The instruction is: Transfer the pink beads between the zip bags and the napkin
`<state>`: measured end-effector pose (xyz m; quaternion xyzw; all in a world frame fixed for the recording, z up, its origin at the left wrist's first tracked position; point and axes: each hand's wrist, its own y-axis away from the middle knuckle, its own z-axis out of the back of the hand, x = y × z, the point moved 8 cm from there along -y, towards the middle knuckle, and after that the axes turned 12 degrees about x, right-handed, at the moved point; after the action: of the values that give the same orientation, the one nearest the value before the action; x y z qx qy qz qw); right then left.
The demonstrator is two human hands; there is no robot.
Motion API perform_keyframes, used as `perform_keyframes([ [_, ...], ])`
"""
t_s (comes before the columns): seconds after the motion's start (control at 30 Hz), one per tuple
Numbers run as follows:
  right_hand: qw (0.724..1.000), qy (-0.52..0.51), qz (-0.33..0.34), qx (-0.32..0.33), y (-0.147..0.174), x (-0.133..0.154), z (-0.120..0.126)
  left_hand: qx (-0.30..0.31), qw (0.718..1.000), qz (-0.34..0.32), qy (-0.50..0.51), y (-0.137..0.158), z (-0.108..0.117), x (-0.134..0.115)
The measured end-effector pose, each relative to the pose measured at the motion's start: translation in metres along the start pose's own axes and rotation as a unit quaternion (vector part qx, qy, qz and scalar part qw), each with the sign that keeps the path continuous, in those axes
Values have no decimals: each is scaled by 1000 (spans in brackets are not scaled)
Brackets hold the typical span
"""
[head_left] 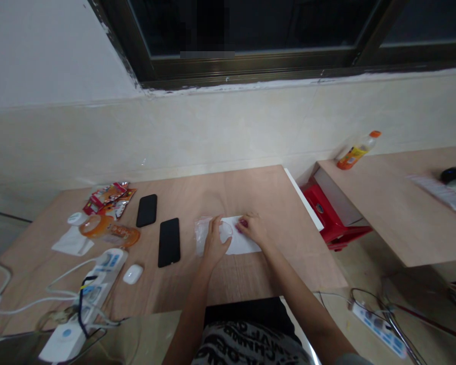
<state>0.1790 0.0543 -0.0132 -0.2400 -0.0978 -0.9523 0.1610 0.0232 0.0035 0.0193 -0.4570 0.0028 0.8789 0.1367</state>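
A white sheet of paper (245, 247) lies on the wooden table under both hands. My left hand (214, 246) rests at its left side, thumb and fingers apart around a faint round outline (225, 231) with a reddish edge; I cannot tell if this is drawn or a clear disc. Just left of those fingers, a crinkled clear plastic bag (200, 234) lies partly hidden. My right hand (255, 228) is closed over the paper's right part, gripping a small dark red thing (243, 223) at the fingertips. Its kind is too blurred to make out.
Left of the hands lie two black phones (169, 242) (147, 210), a white earbud case (133, 274), an orange bottle (112, 232), snack wrappers (108, 197) and a power strip (85, 304) with cables. Beyond the table's right edge are a red stool (323, 213) and another table (395, 203).
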Motion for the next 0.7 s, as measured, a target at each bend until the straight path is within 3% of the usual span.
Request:
perform_keyframes([
  [0.4, 994, 79, -20, 74, -5, 20, -8, -43, 999, -1, 25, 3, -7, 9],
  [0.7, 997, 35, -28, 59, -6, 16, -12, -29, 999, 8, 35, 4, -11, 12],
])
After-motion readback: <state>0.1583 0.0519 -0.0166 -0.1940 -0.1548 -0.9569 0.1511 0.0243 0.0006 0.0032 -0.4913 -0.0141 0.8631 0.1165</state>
